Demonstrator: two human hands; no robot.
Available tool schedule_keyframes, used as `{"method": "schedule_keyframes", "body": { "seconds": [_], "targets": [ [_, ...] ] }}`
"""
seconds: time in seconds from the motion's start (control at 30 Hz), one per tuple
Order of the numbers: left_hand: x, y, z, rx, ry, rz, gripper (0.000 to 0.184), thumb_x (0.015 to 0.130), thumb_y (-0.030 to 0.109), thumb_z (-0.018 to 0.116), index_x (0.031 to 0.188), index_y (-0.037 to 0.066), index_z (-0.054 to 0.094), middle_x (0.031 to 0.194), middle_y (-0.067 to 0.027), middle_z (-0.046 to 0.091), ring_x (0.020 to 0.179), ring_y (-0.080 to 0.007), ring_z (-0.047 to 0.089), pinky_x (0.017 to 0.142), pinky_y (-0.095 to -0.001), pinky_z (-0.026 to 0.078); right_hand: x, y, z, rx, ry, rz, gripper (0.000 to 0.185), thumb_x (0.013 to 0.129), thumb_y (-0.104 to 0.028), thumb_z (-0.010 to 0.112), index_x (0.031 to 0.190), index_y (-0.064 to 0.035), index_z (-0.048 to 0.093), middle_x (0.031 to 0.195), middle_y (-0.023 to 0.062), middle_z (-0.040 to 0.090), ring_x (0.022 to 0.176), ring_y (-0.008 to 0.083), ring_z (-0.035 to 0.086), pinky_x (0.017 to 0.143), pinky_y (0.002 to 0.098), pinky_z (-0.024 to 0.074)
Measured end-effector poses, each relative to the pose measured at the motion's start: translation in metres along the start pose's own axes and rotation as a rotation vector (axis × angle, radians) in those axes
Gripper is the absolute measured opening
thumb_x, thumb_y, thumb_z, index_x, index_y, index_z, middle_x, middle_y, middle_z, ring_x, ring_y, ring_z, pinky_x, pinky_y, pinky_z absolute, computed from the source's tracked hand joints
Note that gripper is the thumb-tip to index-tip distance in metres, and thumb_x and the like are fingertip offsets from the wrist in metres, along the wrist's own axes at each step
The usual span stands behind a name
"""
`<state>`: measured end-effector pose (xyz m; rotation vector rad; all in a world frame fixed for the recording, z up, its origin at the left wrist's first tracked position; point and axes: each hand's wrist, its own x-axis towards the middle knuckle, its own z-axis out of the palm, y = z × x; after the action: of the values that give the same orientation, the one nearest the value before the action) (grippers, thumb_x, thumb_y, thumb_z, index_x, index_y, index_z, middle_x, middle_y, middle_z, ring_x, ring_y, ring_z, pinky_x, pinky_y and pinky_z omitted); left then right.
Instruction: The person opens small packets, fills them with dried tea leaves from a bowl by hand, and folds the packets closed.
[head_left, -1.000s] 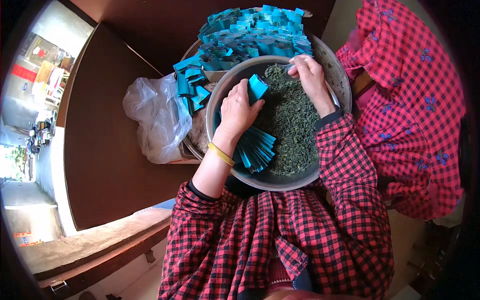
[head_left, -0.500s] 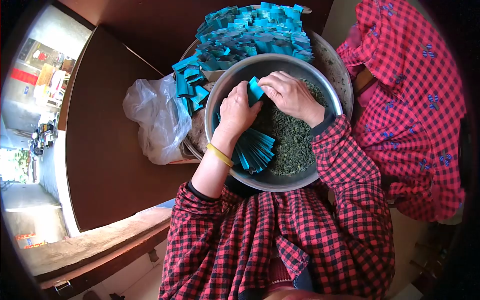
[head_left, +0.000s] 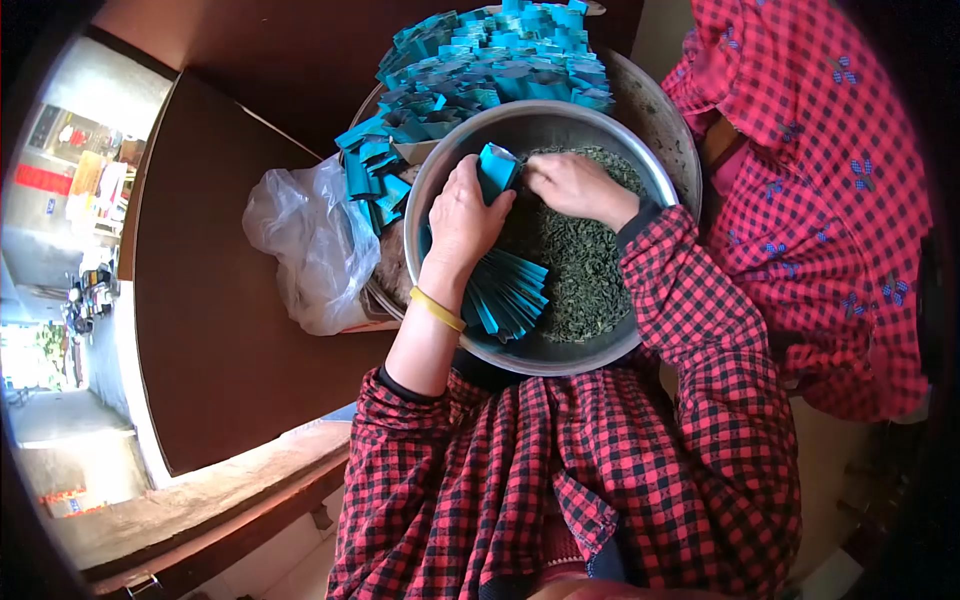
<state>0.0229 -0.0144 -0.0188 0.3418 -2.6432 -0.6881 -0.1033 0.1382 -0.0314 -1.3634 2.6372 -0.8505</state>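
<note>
My left hand [head_left: 467, 215] is closed around a small blue foil packet [head_left: 496, 172], held upright with its top end open. Just to the right of the packet is my right hand [head_left: 578, 188], its fingers curled together over the basin; whatever is between the fingertips is hidden. Both hands are inside the rim of a metal basin [head_left: 655, 165]. Dark green dried tea leaves [head_left: 585, 285] cover the basin's right side. Below my left wrist, a fanned stack of flat blue packets [head_left: 505, 295] lies against the basin's left wall.
Behind the basin, a large heap of blue packets [head_left: 500, 65] fills a wide round tray [head_left: 660, 110]. More packets [head_left: 375, 175] lie at its left, beside a clear plastic bag [head_left: 310, 240]. Another person in a checked red garment [head_left: 810, 200] sits close on the right.
My right hand has moved from the packet's top edge slightly right and down. The packet's mouth now shows open in my left hand. The view has shifted a little.
</note>
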Motion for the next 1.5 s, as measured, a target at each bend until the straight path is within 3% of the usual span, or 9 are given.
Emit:
{"method": "schedule_keyframes", "body": {
  "seconds": [0.13,0.37,0.53,0.63,0.8,1.03,1.2,1.3,1.5],
  "targets": [
    [0.0,-0.003,0.001,0.007,0.021,0.003,0.063,0.075,0.027,0.077,0.125,0.001,0.047,0.109,-0.0215,0.063,0.102,-0.0381,0.062,0.084,-0.0458,0.051,0.007,-0.004,0.007,0.023,-0.176,0.077,0.018,0.091,-0.019,0.054,0.097,-0.0045,0.064,0.09,0.0134,0.067,0.082,0.0317,0.065,0.076,0.0391,0.0512],
    [0.0,-0.001,-0.002,-0.011,-0.026,-0.038,0.063,0.075,0.028,0.077,0.125,0.001,0.047,0.11,-0.0211,0.063,0.102,-0.0372,0.062,0.084,-0.0455,0.051,0.016,0.022,-0.015,0.508,0.419,0.07,0.017,0.093,-0.014,0.055,0.098,-0.0007,0.064,0.089,0.0089,0.069,0.082,0.0175,0.067,0.074,0.0352,0.0515],
    [0.0,-0.002,-0.001,0.006,-0.019,-0.038,0.064,0.076,0.028,0.077,0.125,0.002,0.047,0.109,-0.0206,0.063,0.102,-0.0365,0.062,0.084,-0.0453,0.051,0.006,-0.014,-0.031,0.397,0.487,-0.067,0.016,0.095,-0.014,0.055,0.098,-0.0001,0.063,0.089,0.0099,0.068,0.083,0.0225,0.067,0.074,0.0362,0.0516],
    [0.0,-0.002,-0.002,0.014,-0.023,-0.043,0.064,0.076,0.029,0.076,0.125,0.002,0.046,0.108,-0.0204,0.063,0.102,-0.0364,0.062,0.084,-0.0454,0.051,0.004,-0.025,-0.03,0.068,0.474,-0.418,0.018,0.095,-0.017,0.055,0.098,-0.0006,0.062,0.092,0.0115,0.067,0.085,0.028,0.066,0.074,0.0372,0.0515],
    [0.0,-0.002,-0.002,0.003,-0.025,-0.041,0.063,0.076,0.028,0.076,0.124,0.002,0.046,0.109,-0.0208,0.063,0.102,-0.0369,0.062,0.083,-0.0456,0.051,0.005,-0.021,-0.037,0.017,0.552,-0.337,0.016,0.095,-0.017,0.055,0.097,-0.0035,0.062,0.096,0.0142,0.066,0.09,0.0336,0.064,0.076,0.0406,0.0511],
    [0.0,-0.001,-0.001,0.001,-0.004,-0.011,0.063,0.076,0.029,0.076,0.124,0.001,0.046,0.108,-0.0215,0.063,0.101,-0.0378,0.062,0.083,-0.0461,0.051,-0.003,-0.009,0.008,0.022,-0.154,-0.031,0.021,0.092,-0.023,0.05,0.089,-0.0054,0.06,0.089,0.0188,0.067,0.086,0.0402,0.064,0.075,0.0512,0.0501],
    [-0.001,-0.003,-0.001,-0.007,0.003,-0.039,0.063,0.076,0.029,0.076,0.124,0.001,0.047,0.108,-0.0213,0.063,0.102,-0.0374,0.062,0.084,-0.046,0.051,0.006,-0.009,0.013,0.09,-0.096,0.063,0.027,0.091,-0.03,0.05,0.093,-0.0047,0.062,0.086,0.0208,0.067,0.084,0.0416,0.064,0.074,0.0503,0.0509],
    [0.0,-0.002,-0.002,-0.005,-0.013,-0.052,0.063,0.076,0.029,0.076,0.124,0.001,0.047,0.108,-0.0212,0.063,0.102,-0.0371,0.062,0.084,-0.0458,0.051,0.015,0.012,-0.003,0.234,0.122,0.164,0.016,0.092,-0.016,0.057,0.099,-0.0054,0.065,0.086,0.0124,0.069,0.079,0.0235,0.068,0.072,0.0378,0.0527],
    [0.001,-0.001,-0.002,0.003,-0.027,-0.045,0.064,0.075,0.028,0.076,0.125,0.001,0.047,0.108,-0.0205,0.063,0.102,-0.0363,0.062,0.085,-0.0451,0.051,0.016,0.015,-0.02,0.536,0.436,0.048,0.015,0.094,-0.013,0.056,0.101,-0.0015,0.063,0.09,0.0108,0.069,0.082,0.0181,0.067,0.072,0.0332,0.0519]
  ]
}}
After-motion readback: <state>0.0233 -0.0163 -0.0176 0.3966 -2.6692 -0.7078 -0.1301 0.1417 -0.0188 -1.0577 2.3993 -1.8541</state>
